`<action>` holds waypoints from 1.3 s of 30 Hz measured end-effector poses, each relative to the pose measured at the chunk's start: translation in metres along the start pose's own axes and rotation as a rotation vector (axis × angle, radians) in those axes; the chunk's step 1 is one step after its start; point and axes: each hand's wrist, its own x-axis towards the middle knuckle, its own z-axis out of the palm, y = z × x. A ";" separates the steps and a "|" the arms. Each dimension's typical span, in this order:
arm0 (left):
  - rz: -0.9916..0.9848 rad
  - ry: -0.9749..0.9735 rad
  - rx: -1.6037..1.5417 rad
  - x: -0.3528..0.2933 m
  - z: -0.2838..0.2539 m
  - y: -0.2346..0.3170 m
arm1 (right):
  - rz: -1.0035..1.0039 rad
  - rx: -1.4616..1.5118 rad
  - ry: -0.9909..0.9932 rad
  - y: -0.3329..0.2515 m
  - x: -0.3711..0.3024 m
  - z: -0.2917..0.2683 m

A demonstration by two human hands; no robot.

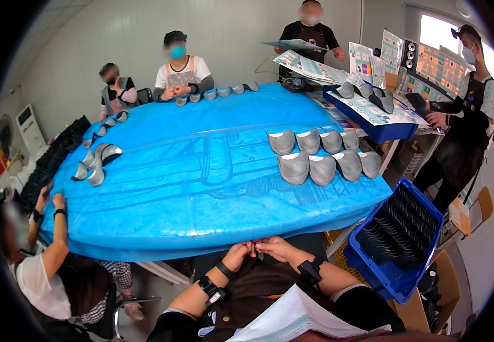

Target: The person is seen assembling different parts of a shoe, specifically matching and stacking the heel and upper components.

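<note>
My left hand (240,253) and my right hand (277,248) meet just off the near edge of the blue-covered table (144,222). Both are closed, fingertips pinched close together in front of my apron. Whatever they hold, if anything, is too small to make out. The nearest pieces are grey, cup-shaped fabric pieces (293,168) with pale linings, standing in two rows on the table beyond my right hand.
To my right a blue crate (366,251) holds many black curved pieces. More grey pieces (96,162) lie at the table's left and along its far edge. A blue tray (372,128) stands at the far right. Several co-workers surround the table, one close at left (47,273).
</note>
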 end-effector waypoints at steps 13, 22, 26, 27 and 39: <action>0.012 0.036 -0.069 -0.003 0.009 0.006 | -0.542 -0.608 -1.121 -0.122 -0.084 0.151; 0.001 -0.020 -0.005 -0.001 0.005 0.006 | -0.600 -0.207 -1.223 -0.083 -0.093 0.180; 0.012 -0.003 -0.004 -0.005 0.011 0.011 | -0.593 -0.141 -1.186 -0.074 -0.091 0.174; 0.011 -0.005 -0.006 -0.005 0.012 0.012 | -0.593 -0.129 -1.175 -0.072 -0.090 0.173; -0.011 -0.012 -0.001 -0.003 0.008 0.008 | -0.564 -0.004 -1.105 -0.058 -0.086 0.159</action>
